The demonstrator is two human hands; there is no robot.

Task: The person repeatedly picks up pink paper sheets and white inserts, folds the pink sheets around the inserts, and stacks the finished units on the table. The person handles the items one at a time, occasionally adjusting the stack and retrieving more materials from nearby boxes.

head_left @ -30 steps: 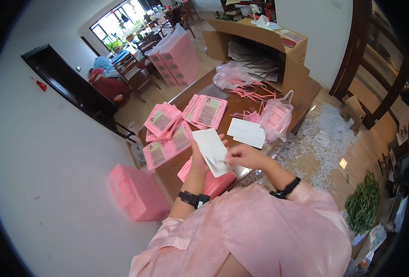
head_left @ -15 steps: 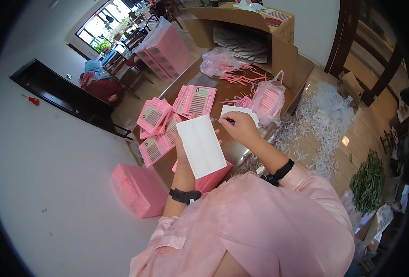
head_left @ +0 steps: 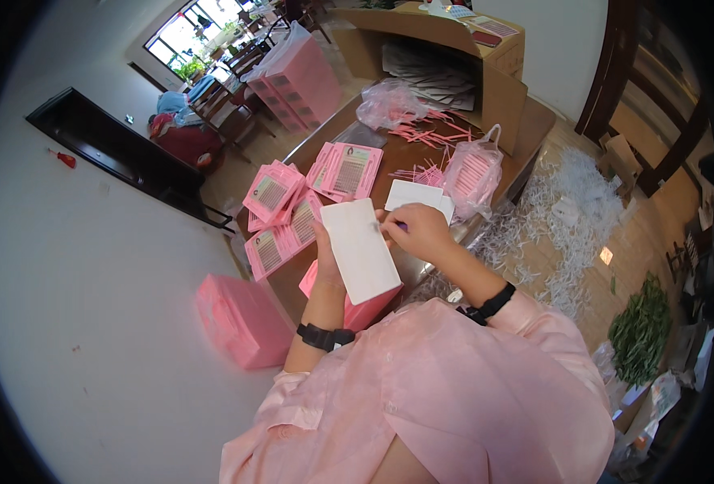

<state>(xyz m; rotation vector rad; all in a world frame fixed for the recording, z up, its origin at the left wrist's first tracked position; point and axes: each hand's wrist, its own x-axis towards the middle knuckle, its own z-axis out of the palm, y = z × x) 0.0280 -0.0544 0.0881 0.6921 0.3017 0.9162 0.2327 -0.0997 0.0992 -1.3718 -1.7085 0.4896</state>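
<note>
My left hand (head_left: 325,260) grips a blank white rectangular card (head_left: 360,250) by its left edge, tilted in front of me. At the card's upper right edge, my right hand (head_left: 421,228) pinches a small thin tool with a dark purple part (head_left: 403,226); its tip is hidden. A second white card (head_left: 413,194) lies on the table just beyond my right hand. Left of my hands are several flat pink cases (head_left: 273,192) with rows of dark strips, some stacked and overlapping. Under the held card, a pink block-like stack (head_left: 367,311) is partly covered.
On the brown table (head_left: 304,145) stand an open cardboard box (head_left: 498,101), loose pink sticks (head_left: 434,133) and a clear bag of pink pieces (head_left: 474,173). A wrapped pink stack (head_left: 240,323) is by the left wall. White paper shreds (head_left: 567,210) cover floor at right.
My right hand has come closer to the held card, and the tool's thin tip no longer shows. The card has shifted slightly right and up in view.
</note>
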